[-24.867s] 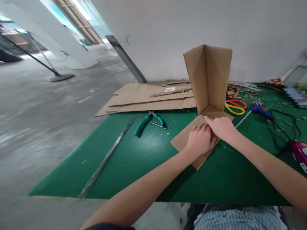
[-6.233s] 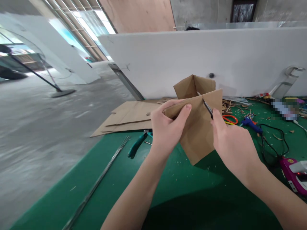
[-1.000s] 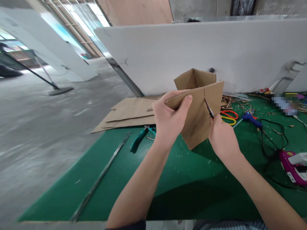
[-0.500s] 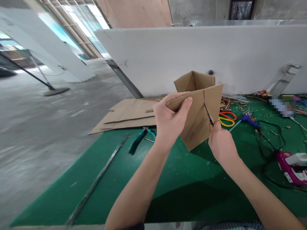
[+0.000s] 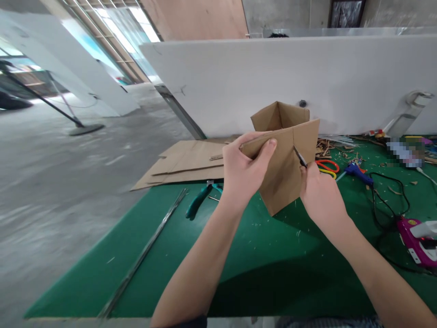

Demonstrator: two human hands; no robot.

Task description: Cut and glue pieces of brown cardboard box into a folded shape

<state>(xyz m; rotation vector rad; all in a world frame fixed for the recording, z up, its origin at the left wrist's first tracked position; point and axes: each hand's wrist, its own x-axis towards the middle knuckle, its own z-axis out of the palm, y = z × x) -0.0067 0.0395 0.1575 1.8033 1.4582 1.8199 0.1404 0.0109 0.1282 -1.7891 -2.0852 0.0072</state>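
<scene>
A brown cardboard box [image 5: 283, 175] with an open top stands tilted over the green table. My left hand [image 5: 247, 166] is closed on the upper left edge of its near panel, thumb in front and fingers behind. In my right hand [image 5: 321, 191] is a small knife [image 5: 300, 156], its narrow blade pointing up and left. The tip meets the panel at the lower end of a short vertical slit running down from the top edge. Most of the knife's handle is hidden by my fingers.
Flat cardboard sheets [image 5: 191, 157], green-handled pliers [image 5: 198, 202] and a bundle of thin wires [image 5: 146, 253] lie at left. At right are scissors [image 5: 329, 165] with red and yellow handles, a blue glue gun [image 5: 358, 173] and a magenta device [image 5: 414, 237] with cables. A white panel [image 5: 273, 82] stands behind.
My right hand and the knife have moved slightly up, and the blade lies at a flatter angle. My left hand keeps its hold on the box. The whole view has shifted a little.
</scene>
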